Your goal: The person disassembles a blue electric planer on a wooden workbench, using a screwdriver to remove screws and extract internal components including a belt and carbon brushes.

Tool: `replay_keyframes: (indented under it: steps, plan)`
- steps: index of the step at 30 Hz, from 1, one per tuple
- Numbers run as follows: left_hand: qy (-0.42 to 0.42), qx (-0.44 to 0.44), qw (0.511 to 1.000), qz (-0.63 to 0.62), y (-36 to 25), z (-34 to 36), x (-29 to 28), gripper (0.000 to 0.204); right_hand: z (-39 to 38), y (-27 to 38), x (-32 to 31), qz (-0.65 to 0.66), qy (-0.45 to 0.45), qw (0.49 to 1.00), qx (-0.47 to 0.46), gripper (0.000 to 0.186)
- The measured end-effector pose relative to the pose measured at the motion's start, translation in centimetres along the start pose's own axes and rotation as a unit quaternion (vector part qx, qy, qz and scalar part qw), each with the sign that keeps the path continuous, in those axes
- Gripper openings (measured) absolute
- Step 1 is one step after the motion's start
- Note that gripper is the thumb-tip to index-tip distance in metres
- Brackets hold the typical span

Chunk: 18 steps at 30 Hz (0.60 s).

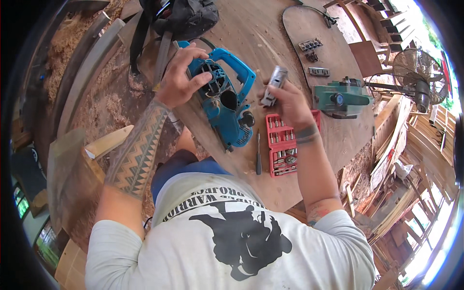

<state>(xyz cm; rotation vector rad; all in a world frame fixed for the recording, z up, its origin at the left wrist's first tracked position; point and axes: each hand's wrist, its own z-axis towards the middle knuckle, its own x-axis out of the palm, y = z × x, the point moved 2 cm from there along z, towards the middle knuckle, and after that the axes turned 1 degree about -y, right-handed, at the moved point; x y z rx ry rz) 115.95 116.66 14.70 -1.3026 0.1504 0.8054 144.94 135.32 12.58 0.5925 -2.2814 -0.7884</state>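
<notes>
A blue electric planer point(232, 121) lies on the wooden tabletop with its side opened, showing a dark inner cavity. My left hand point(181, 79) is closed over its far left end, thumb at the opening and fingers bent across the body. To the right of the planer, my right hand point(287, 104) grips a silver metal block point(277, 79), which looks like a planer cutter head. Below that hand lies an open red socket set case point(282, 140) holding several sockets and bits. A dark-handled screwdriver point(258, 157) rests between the planer and the case.
A green power planer point(342, 98) stands at the right of the table point(261, 191), near small metal parts point(311, 45) and a black cord point(285, 29). A black bag point(186, 19) sits at the far left. Beyond are a fan point(418, 72), stacked timber point(401, 150) and wood shavings point(113, 111).
</notes>
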Motion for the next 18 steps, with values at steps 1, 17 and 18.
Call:
replay_keyframes:
  steps: [1, 17, 18]
  plan:
    - [0.0, 0.0, 1.0, -0.001, -0.7, -0.5, 0.2, 0.052, 0.1, 0.1, 1.1, -0.123, 0.031, 0.991, -0.041, 0.043]
    - [-0.07, -0.068, 0.966, 0.238, -6.1, -3.8, 3.6, 0.074, 2.0, 5.9, 11.5, -0.752, 0.135, 0.532, -0.366, 0.021]
    - [-0.048, -0.099, 0.969, 0.219, -5.8, -3.7, 3.6, 0.082, 2.1, 6.0, 11.5, -0.759, 0.141, 0.528, -0.355, 0.023]
